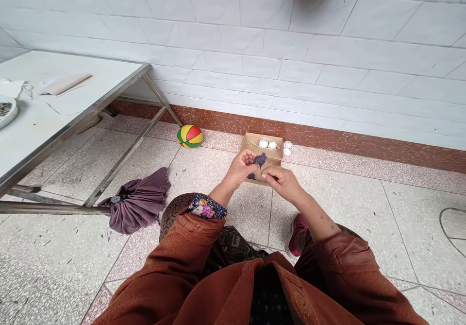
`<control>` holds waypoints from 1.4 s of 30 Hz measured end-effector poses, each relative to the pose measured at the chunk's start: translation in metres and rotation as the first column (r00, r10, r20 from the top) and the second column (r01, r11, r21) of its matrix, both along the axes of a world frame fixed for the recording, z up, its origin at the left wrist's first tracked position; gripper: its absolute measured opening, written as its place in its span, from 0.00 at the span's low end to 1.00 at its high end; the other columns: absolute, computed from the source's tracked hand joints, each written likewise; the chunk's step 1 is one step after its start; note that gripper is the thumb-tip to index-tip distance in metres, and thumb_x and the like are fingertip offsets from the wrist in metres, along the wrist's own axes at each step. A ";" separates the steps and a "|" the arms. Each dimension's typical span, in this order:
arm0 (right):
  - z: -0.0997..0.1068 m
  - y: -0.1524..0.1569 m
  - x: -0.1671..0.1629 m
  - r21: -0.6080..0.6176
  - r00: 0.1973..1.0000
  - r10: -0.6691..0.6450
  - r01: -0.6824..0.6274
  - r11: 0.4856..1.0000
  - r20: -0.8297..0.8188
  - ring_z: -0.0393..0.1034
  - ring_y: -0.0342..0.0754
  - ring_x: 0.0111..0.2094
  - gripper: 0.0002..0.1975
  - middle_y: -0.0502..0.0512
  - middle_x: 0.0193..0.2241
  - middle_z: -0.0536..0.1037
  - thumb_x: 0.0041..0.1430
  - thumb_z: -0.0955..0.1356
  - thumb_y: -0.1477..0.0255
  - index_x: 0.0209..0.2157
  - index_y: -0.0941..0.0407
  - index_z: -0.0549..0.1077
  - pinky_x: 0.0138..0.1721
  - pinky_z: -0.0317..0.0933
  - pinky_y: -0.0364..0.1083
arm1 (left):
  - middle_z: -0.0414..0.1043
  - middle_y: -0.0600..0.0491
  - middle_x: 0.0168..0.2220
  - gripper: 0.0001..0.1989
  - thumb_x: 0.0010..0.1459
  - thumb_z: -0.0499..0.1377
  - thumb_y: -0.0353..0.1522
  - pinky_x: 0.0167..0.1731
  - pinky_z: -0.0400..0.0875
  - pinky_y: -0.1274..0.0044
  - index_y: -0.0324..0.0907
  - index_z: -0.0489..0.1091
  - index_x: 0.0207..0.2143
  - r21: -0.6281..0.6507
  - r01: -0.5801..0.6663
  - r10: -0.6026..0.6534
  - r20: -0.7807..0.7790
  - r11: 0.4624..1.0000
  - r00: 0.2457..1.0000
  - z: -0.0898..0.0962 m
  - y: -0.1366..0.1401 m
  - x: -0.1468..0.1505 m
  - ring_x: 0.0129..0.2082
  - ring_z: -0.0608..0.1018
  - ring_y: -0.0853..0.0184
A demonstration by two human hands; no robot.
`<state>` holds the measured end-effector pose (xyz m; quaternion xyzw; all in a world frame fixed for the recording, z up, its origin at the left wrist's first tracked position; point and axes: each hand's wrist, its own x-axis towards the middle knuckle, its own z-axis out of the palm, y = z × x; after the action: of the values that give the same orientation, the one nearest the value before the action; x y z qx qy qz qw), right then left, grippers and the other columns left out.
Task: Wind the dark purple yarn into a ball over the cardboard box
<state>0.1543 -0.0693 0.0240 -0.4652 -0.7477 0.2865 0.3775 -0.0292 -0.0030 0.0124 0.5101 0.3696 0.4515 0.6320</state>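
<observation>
Between the fingers of my left hand is a small dark purple ball of yarn. The thumb and fingertips of my right hand pinch a dark strand that runs down from this ball. Both hands are over the front of an open cardboard box on the floor, partly hiding it. White yarn balls with loose strands lie at the box's back. Another dark piece of yarn shows below my left hand, in the box's front part.
Small white balls lie on the floor just right of the box. A striped ball rests near the wall. On the left, a folded purple umbrella lies by the metal-legged table. A cable is at far right.
</observation>
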 end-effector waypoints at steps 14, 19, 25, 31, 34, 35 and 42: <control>-0.007 0.014 0.014 -0.050 0.952 -0.299 0.296 0.954 -0.070 0.71 0.48 0.31 0.11 0.51 0.28 0.78 0.66 0.67 0.64 0.31 0.52 0.76 0.36 0.65 0.47 | 0.73 0.57 0.34 0.19 0.44 0.71 0.30 0.37 0.67 0.77 0.43 0.68 0.38 -0.031 0.267 -0.265 0.065 0.963 0.962 0.008 -0.016 0.006 0.33 0.75 0.72; -0.010 0.004 0.000 -0.021 0.994 -0.104 0.103 0.994 -0.018 0.75 0.50 0.36 0.11 0.53 0.33 0.81 0.69 0.65 0.65 0.35 0.52 0.77 0.41 0.67 0.48 | 0.75 0.56 0.36 0.20 0.43 0.71 0.30 0.43 0.69 0.76 0.43 0.68 0.39 -0.056 0.019 -0.014 0.092 0.998 0.996 -0.004 -0.004 0.005 0.37 0.76 0.71; 0.008 0.003 0.008 0.029 0.989 -0.073 0.078 0.997 -0.130 0.76 0.51 0.37 0.10 0.54 0.35 0.82 0.68 0.68 0.63 0.36 0.51 0.79 0.43 0.68 0.49 | 0.71 0.60 0.30 0.18 0.42 0.68 0.26 0.33 0.63 0.79 0.42 0.67 0.36 0.009 0.065 -0.063 -0.132 0.998 0.989 -0.009 -0.004 0.007 0.27 0.72 0.74; -0.008 0.022 0.020 -0.077 0.929 -0.322 0.313 0.946 -0.180 0.70 0.48 0.30 0.12 0.52 0.28 0.78 0.64 0.68 0.62 0.31 0.53 0.77 0.35 0.63 0.46 | 0.75 0.57 0.31 0.18 0.45 0.70 0.28 0.33 0.65 0.78 0.42 0.68 0.38 -0.024 0.390 -0.391 -0.027 0.920 0.920 0.001 -0.017 0.008 0.29 0.75 0.72; -0.022 0.023 0.017 -0.107 0.945 -0.297 0.285 0.953 -0.135 0.70 0.48 0.30 0.11 0.51 0.28 0.78 0.64 0.67 0.64 0.30 0.54 0.75 0.34 0.63 0.45 | 0.78 0.54 0.37 0.20 0.46 0.72 0.31 0.41 0.71 0.74 0.42 0.69 0.40 -0.073 0.358 -0.349 0.110 0.931 0.931 0.000 -0.017 0.008 0.36 0.79 0.68; -0.025 0.021 0.015 -0.097 0.956 -0.275 0.265 0.959 -0.102 0.70 0.48 0.30 0.11 0.51 0.27 0.77 0.64 0.67 0.65 0.30 0.54 0.75 0.35 0.63 0.45 | 0.78 0.53 0.37 0.20 0.45 0.72 0.30 0.42 0.71 0.74 0.42 0.69 0.39 -0.081 0.315 -0.303 0.134 0.946 0.944 -0.001 -0.016 0.008 0.37 0.79 0.68; -0.018 -0.007 0.006 0.070 0.998 -0.063 0.062 0.996 0.013 0.75 0.50 0.37 0.10 0.55 0.35 0.81 0.71 0.65 0.67 0.38 0.53 0.77 0.42 0.67 0.47 | 0.77 0.55 0.35 0.18 0.43 0.72 0.29 0.42 0.68 0.76 0.42 0.71 0.37 -0.056 0.056 -0.050 0.105 0.997 0.993 -0.010 -0.011 0.008 0.36 0.77 0.70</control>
<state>0.1599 -0.0763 0.0059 -0.4770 -0.7452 0.2451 0.3963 -0.0214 -0.0144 0.0021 0.4770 0.3358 0.4493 0.6766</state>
